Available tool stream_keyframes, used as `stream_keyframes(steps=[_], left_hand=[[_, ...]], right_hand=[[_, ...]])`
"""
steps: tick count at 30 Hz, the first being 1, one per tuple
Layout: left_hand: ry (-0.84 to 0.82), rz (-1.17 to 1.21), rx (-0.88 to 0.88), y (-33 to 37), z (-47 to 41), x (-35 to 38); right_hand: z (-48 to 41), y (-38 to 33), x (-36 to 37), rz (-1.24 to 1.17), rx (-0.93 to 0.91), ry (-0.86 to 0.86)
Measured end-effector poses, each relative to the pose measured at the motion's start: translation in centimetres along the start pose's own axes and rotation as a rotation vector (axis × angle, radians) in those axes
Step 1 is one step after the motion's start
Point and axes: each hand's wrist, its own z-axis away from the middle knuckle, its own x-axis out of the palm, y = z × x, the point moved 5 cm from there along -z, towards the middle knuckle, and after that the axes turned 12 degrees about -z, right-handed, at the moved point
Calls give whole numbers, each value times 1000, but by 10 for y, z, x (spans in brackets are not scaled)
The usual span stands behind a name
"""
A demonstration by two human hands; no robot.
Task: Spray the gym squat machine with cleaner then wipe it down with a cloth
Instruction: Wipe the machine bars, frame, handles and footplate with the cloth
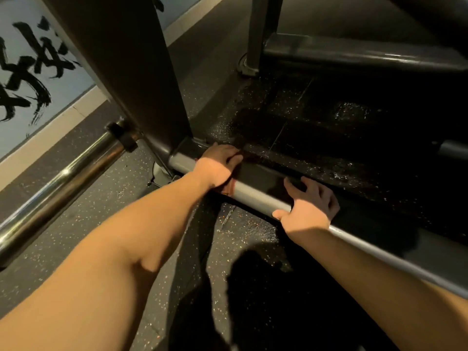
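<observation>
The squat machine's grey base rail runs low across the floor from the wide upright post toward the lower right. My left hand presses a dark reddish cloth onto the rail close to the post; most of the cloth is hidden under the hand. My right hand rests on the same rail further right, fingers spread over its top and thumb along the near side. No spray bottle is in view.
A chrome bar lies at the left beside the post. Another dark frame rail and a thin upright stand at the back. The speckled rubber floor beyond the rail looks wet. A wall with black brush lettering is at left.
</observation>
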Motion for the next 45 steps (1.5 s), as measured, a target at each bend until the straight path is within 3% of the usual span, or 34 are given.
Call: stream_keyframes(steps=[3,10,16,21,25,31,35,39,42,45], left_hand=[[-72,-46,-237,-47,-24,-9],[-68,-315,-266,-44,-39,-6],[315,69,-244,-23,12,8],[315,155,-96,-11,58,18],[329,291,-492,-72,50,17],[349,514,-655,-63,47,32],[390,453,-657,-21,67,28],[372,516,-530,45,88,34],[338,617,-388,97,107,36],[263,673,-270,138,127,35]], right_hand=[[1,1,0,7,-15,3],[1,3,0,40,-46,-15],[1,2,-1,61,-28,-36],[0,-1,0,76,4,-58],[0,-2,1,83,24,-44],[3,-4,0,69,-2,-42],[8,-4,-4,67,-32,-64],[6,3,-9,54,-26,-180],[-2,9,-20,-152,29,-248],[10,22,-35,-310,-41,-137]])
